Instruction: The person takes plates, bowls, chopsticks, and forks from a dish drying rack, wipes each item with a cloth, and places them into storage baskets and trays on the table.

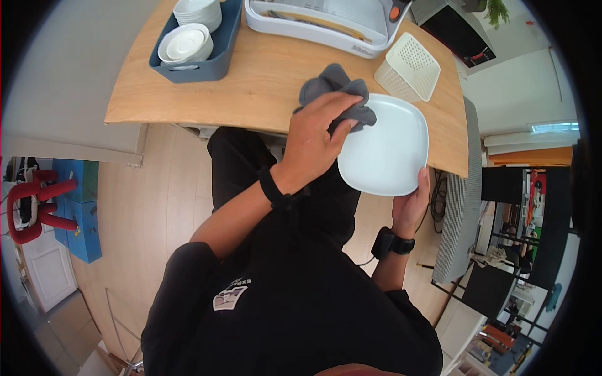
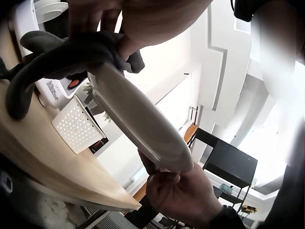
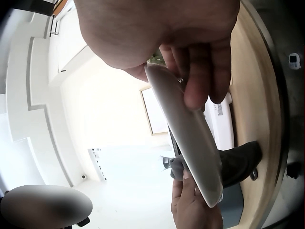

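Note:
A white square plate with rounded corners point(image 1: 385, 147) is held up at the front edge of the table. My right hand point(image 1: 411, 203) grips its near right corner; in the right wrist view the fingers point(image 3: 198, 78) curl under its rim. My left hand point(image 1: 316, 135) pinches a dark grey cloth point(image 1: 332, 81) over the plate's far left corner. In the left wrist view the cloth point(image 2: 62, 57) folds around that edge of the plate point(image 2: 138, 117) and its loose end hangs down.
On the wooden table point(image 1: 257, 94) a blue-grey bin point(image 1: 200, 74) holds white bowls at the left. A white dish rack point(image 1: 313, 34) stands at the back. Right behind the plate is a cream perforated basket point(image 1: 407, 66). A black-fronted microwave point(image 1: 458, 34) sits farther right.

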`<state>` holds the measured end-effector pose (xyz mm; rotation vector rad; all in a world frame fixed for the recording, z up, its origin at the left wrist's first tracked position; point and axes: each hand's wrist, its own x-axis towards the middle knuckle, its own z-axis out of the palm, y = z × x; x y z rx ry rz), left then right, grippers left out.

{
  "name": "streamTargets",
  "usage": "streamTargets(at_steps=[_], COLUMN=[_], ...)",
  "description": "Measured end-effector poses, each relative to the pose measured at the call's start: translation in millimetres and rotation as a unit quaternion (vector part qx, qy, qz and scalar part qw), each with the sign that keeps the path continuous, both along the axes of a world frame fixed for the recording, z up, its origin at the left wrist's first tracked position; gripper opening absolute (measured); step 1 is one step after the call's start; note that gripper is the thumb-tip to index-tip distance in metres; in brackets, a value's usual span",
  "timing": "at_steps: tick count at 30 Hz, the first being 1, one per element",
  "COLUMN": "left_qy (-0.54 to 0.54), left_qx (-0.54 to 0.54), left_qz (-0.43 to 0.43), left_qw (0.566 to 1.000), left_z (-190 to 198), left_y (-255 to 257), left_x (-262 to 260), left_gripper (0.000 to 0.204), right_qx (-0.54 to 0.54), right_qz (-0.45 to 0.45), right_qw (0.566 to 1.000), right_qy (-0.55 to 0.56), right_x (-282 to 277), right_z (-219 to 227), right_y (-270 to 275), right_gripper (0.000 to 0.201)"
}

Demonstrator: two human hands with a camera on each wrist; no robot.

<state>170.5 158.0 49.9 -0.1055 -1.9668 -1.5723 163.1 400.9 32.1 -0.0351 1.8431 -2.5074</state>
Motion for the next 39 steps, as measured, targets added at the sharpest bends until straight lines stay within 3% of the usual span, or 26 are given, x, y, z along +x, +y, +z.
streamTargets(at_steps=[3, 7, 11, 12, 14, 22, 28, 33, 39], left_qy=[0.035, 0.014, 0.001, 0.003, -0.021, -0.034, -0.001, 0.019, -0.011], left_qx=[-0.098, -0.149, -0.152, -0.151, -0.125, -0.081, -0.069, -0.068, -0.056], left_qz=[0.015, 0.002, -0.021, -0.02, -0.105, -0.148, -0.096, -0.07, -0.103], left_qw=[0.994, 0.989, 0.988, 0.988, 0.986, 0.985, 0.993, 0.995, 0.993], left_z=[-3, -6, -4, -5, -6, -4, -10, -5, 2], left_y=[3, 6, 13, 16, 22, 28, 36, 42, 41], left_x=[-3, -6, -7, -9, -8, -6, -5, -11, 2], left_gripper=[0.035, 0.03, 0.028, 0.028, 0.03, 0.033, 0.032, 0.033, 0.031], right_qx=[0.023, 0.029, 0.062, 0.06, 0.061, 0.038, 0.035, 0.046, -0.012], right_qz=[0.001, 0.022, -0.04, -0.012, 0.018, 0.016, 0.058, 0.071, 0.033], right_qw=[1.0, 0.998, 0.996, 0.997, 0.998, 0.999, 0.997, 0.995, 0.999], right_qy=[0.017, 0.043, 0.058, 0.047, 0.031, 0.008, 0.026, 0.054, 0.023], right_x=[0, 2, 5, 6, 11, 6, 1, 3, -1], right_z=[2, 3, 10, 7, 7, 0, -7, -14, -23], right_y=[-1, 1, -15, -13, -14, -38, -43, -47, -52], right_gripper=[0.043, 0.041, 0.036, 0.035, 0.033, 0.037, 0.03, 0.042, 0.048])
